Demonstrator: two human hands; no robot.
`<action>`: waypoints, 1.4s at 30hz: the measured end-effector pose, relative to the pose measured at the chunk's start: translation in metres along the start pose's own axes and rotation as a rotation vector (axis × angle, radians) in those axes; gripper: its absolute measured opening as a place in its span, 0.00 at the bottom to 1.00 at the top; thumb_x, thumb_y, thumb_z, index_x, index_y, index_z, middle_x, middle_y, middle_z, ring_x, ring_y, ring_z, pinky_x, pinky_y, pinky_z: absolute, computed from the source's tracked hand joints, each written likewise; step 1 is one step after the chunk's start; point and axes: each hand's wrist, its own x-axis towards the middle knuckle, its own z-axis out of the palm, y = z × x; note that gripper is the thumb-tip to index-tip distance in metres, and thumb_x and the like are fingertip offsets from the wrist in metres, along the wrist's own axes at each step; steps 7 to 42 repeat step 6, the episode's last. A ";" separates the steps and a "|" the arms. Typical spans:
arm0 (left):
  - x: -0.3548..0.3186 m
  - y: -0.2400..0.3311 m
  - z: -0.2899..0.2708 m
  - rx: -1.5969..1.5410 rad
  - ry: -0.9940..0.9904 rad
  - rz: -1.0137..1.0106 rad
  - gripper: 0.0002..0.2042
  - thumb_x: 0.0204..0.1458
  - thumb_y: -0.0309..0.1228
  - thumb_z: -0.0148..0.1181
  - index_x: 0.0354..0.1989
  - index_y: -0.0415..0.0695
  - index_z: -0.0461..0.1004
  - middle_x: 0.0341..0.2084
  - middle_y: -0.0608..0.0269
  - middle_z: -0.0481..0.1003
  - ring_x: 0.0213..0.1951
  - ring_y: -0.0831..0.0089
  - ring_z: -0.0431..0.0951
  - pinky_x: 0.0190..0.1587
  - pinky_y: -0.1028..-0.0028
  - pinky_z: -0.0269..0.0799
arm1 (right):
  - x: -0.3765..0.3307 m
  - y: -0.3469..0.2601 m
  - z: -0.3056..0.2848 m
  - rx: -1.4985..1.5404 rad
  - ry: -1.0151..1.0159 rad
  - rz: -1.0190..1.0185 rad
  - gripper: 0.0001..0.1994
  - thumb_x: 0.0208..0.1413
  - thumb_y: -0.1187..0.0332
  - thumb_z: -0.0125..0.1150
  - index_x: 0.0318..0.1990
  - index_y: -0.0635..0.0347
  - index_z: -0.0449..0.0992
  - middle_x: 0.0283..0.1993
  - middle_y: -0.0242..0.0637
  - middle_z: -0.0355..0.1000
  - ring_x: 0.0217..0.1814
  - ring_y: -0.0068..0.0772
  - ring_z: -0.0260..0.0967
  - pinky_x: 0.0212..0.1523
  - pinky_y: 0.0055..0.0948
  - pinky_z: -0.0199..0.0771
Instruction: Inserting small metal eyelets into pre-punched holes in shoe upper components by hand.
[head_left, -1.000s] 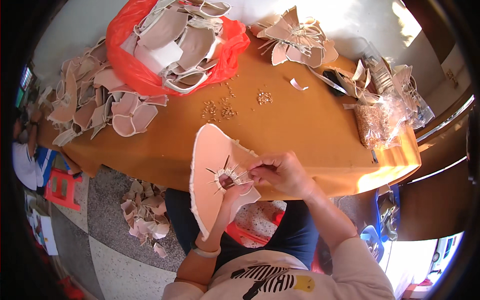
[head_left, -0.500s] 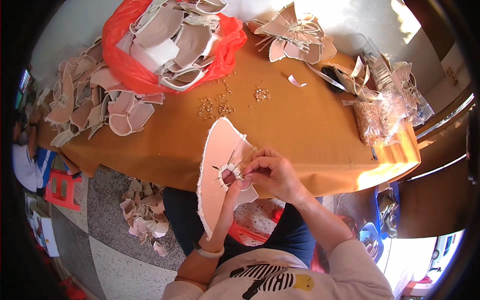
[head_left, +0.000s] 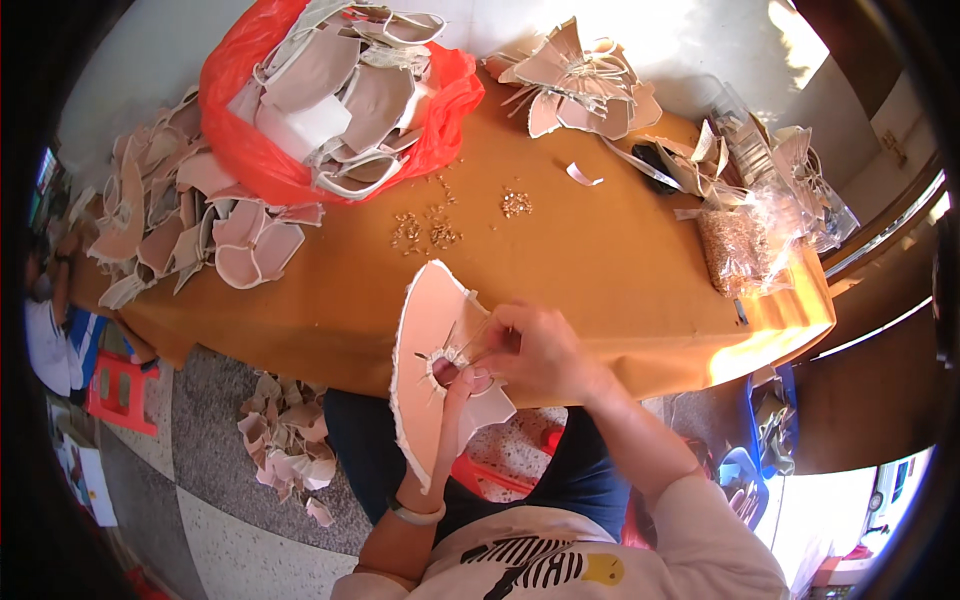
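Over my lap, near the table's front edge, I hold a flat pinkish-beige fabric piece (head_left: 425,330) with a frayed white border. A round opening in it is ringed with white gathered material and loose thread ends. My left hand (head_left: 457,400) grips it from below, thumb at the rim of that opening. Just right of the opening my right hand (head_left: 540,350) has its thumb and fingers pinched together; whatever lies between the fingertips is too small to make out. Several small gold beads (head_left: 440,228) lie scattered on the table beyond the piece.
A red plastic bag (head_left: 235,130) full of beige cup-shaped pieces stands on the orange-covered table (head_left: 600,260). Piles of similar pieces (head_left: 262,245) lie left and at the back (head_left: 580,90). A clear bag of gold beads (head_left: 735,250) sits right. More pieces (head_left: 285,435) lie on the floor.
My right hand has lifted slightly away from the opening, to the right. The fabric piece sits a little lower in view and stays in my left hand.
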 end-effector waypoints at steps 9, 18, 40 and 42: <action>0.013 0.005 -0.007 0.042 0.056 -0.074 0.19 0.58 0.29 0.59 0.57 0.42 0.66 0.48 0.59 0.73 0.44 0.69 0.78 0.49 0.66 0.78 | 0.088 0.050 -0.021 -0.062 0.317 0.086 0.09 0.56 0.70 0.63 0.42 0.63 0.81 0.33 0.39 0.80 0.30 0.32 0.78 0.36 0.31 0.79; 0.013 0.005 -0.007 0.042 0.056 -0.074 0.19 0.58 0.29 0.59 0.57 0.42 0.66 0.48 0.59 0.73 0.44 0.69 0.78 0.49 0.66 0.78 | 0.088 0.050 -0.021 -0.062 0.317 0.086 0.09 0.56 0.70 0.63 0.42 0.63 0.81 0.33 0.39 0.80 0.30 0.32 0.78 0.36 0.31 0.79; 0.013 0.005 -0.007 0.042 0.056 -0.074 0.19 0.58 0.29 0.59 0.57 0.42 0.66 0.48 0.59 0.73 0.44 0.69 0.78 0.49 0.66 0.78 | 0.088 0.050 -0.021 -0.062 0.317 0.086 0.09 0.56 0.70 0.63 0.42 0.63 0.81 0.33 0.39 0.80 0.30 0.32 0.78 0.36 0.31 0.79; 0.013 0.005 -0.007 0.042 0.056 -0.074 0.19 0.58 0.29 0.59 0.57 0.42 0.66 0.48 0.59 0.73 0.44 0.69 0.78 0.49 0.66 0.78 | 0.088 0.050 -0.021 -0.062 0.317 0.086 0.09 0.56 0.70 0.63 0.42 0.63 0.81 0.33 0.39 0.80 0.30 0.32 0.78 0.36 0.31 0.79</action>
